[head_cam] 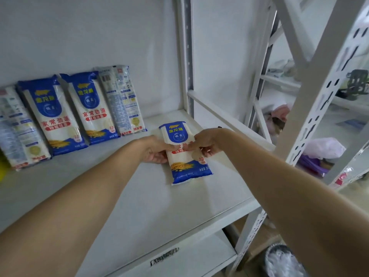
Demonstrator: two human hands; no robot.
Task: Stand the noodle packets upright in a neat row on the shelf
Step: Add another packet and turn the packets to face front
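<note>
Your left hand [154, 151] and right hand [206, 143] clamp their fingers on one noodle packet [184, 154] — it's over the shelf [139, 196]. Four packets [69, 114] lean against the wall at ten o'clock — two show their backs.

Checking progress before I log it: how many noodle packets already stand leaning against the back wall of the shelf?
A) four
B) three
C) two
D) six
A: four packets lean upright against the wall, two showing blue fronts and two showing printed backs, while a fifth packet is gripped by the left hand and right hand over the shelf.
</note>
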